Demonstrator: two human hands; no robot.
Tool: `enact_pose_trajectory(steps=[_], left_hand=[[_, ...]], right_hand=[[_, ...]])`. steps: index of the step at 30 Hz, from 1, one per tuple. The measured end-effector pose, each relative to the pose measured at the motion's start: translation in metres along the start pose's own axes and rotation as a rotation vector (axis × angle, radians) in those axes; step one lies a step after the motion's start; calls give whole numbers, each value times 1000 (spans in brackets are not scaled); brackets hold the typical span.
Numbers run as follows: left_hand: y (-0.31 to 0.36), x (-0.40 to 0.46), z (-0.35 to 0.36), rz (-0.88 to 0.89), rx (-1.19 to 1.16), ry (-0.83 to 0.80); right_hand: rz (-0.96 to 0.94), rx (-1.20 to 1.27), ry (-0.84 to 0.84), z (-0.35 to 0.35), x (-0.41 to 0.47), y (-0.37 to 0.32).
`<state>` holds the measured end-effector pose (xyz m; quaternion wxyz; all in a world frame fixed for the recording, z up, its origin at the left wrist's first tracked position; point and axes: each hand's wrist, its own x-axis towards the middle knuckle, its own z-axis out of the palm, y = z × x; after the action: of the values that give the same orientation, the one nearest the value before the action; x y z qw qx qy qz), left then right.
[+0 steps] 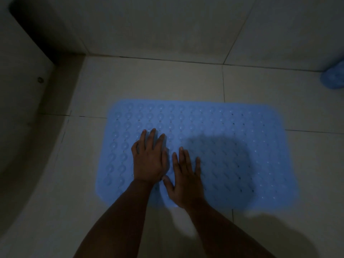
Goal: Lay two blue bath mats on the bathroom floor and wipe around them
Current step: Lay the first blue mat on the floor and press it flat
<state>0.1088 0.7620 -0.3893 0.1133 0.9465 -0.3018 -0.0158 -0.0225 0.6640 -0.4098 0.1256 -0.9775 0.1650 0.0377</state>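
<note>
a: start with the biggest thing. what's down there?

b: the tiled floor [167, 81], pale, with dark grout lines, and a wall meeting it at the far side. a dark raised ledge [61, 94] runs along the left.

a: and the mat?

b: one blue bath mat [232, 146] lies spread flat on the tiles, long side across the view, suction bumps facing up. it sits near the wall but apart from it, probably to leave floor to wipe around it.

a: the second one?

b: a blue shape [334, 77] at the right edge, against the wall. likely the other mat bunched up, but it's cut off and i can't be sure.

a: the hands?

b: both are on the mat's left half. the left hand [149, 159] is flat, fingers straight and slightly spread. the right hand [186, 179] is just beside it, also flat with fingers straight. neither has hold of anything; the palms look pressed down, i'd say to smooth the mat and seat it on the floor.

a: how far along?

b: early, i'd judge. one mat laid, no cloth in sight.
</note>
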Motion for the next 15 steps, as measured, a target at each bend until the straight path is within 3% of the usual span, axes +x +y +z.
enact_pose_trajectory(steps=[5, 10, 15], left_hand=[[-1, -6, -8, -19, 17, -15], [13, -21, -7, -61, -6, -1], [55, -42, 7, 73, -81, -12]], right_hand=[[37, 153, -49, -11, 9, 1], [141, 281, 7, -67, 42, 30], [159, 331, 141, -95, 51, 81]])
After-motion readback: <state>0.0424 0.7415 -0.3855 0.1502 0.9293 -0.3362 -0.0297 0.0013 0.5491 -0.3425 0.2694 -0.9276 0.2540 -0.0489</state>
